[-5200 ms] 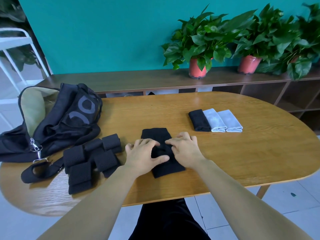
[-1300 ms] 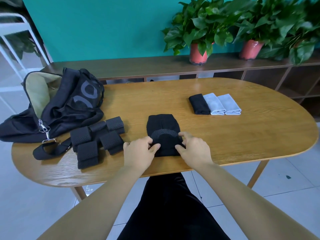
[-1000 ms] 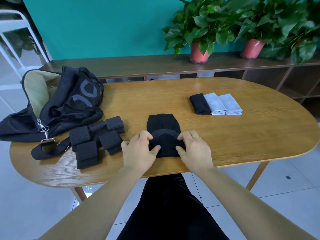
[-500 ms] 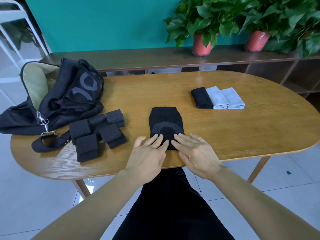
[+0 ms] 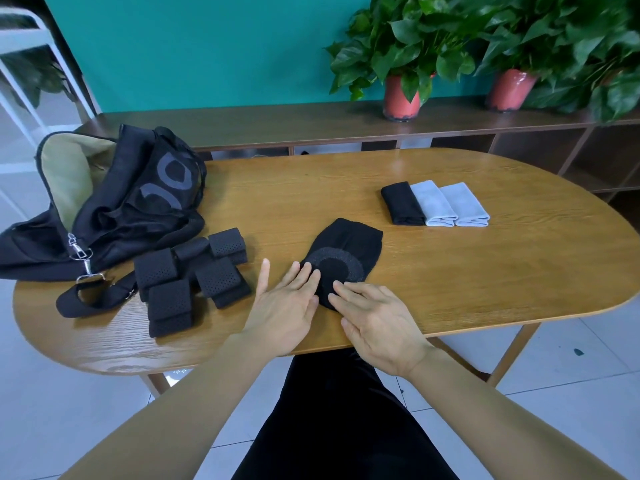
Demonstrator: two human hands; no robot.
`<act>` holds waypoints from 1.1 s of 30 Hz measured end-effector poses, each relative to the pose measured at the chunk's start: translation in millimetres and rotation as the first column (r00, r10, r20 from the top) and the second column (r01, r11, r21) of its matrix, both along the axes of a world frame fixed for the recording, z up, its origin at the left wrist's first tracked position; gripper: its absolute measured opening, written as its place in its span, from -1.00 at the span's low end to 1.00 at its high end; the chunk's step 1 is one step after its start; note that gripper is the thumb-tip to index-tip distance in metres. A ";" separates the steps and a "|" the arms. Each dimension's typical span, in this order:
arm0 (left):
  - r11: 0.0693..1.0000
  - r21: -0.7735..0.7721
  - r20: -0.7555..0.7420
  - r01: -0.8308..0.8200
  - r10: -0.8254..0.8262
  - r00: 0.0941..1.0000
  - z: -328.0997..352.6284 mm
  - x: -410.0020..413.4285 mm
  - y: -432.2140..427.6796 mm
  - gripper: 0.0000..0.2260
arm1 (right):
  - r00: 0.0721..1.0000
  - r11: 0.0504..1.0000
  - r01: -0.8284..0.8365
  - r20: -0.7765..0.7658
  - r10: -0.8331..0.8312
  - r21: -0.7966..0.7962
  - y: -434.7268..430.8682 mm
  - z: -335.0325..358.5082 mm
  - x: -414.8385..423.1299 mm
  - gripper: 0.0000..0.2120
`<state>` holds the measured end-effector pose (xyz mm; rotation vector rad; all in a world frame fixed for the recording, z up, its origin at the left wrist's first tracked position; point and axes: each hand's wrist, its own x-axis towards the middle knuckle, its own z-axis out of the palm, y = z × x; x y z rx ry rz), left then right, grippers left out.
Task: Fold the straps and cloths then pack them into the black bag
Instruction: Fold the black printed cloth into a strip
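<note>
Since a second ago, left hand [image 5: 284, 308] and right hand [image 5: 379, 322] have uncurled, straight fingers pressing the folded black cloth [image 5: 346, 252] on the table [image 5: 450, 271]. The black bag [image 5: 138, 202], marked with a grey ring logo, lies open at left.

My left hand [image 5: 284, 310] and right hand [image 5: 377, 320] lie flat, fingertips pressing the folded black cloth [image 5: 343, 258] on the table [image 5: 485, 271].

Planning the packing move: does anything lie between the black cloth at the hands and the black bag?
Yes: the pile of folded straps lies between the black cloth and the black bag, to the cloth's left.
</note>
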<state>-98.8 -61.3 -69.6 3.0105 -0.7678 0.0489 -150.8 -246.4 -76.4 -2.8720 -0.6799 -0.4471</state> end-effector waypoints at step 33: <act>0.982 0.177 0.066 -0.062 0.051 0.996 32.2 31.0 -66.1 -0.73 | 0.988 0.984 0.100 -0.105 -0.116 -0.147 -45.9 32.1 45.9 -0.59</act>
